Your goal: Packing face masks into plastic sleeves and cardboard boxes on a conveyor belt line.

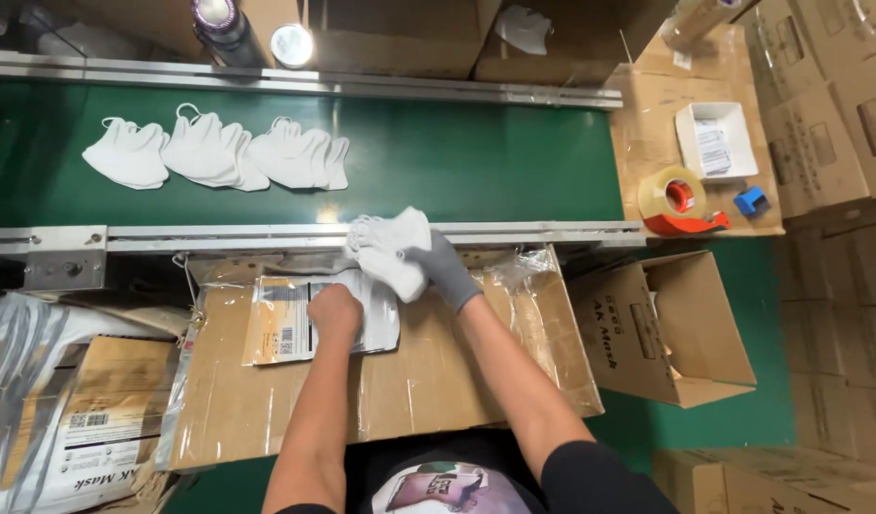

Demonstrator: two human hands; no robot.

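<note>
From the head camera I look down on a cardboard-covered tabletop point(266, 400) set against the near rail of a green conveyor belt point(457, 157). My right hand point(444, 269), in a grey glove, is closed around a bundle of white face masks point(392, 249), holding it just over the near rail and above the far edge of the tabletop. My left hand point(334, 311) is bare and curled into a loose fist, pressing down on a flat plastic pouch point(309, 319) that lies on the cardboard; the pouch has a tan paper panel on its left part and a clear, shiny right part. The mask bundle sits just to the right of and beyond the left hand, touching the pouch's far right corner or overlapping it; I cannot tell which.

Farther out on the belt, to the left, a row of loose white masks point(214, 152) lies overlapping one another. To the right, an open cardboard box point(666, 328) stands tilted beside the tabletop. Beyond it, on a carton top, I see a roll of clear tape in a red dispenser point(680, 202), a small blue object point(750, 201) and a shallow white tray point(716, 140). More printed pouches point(86, 428) are stacked at the near left.
</note>
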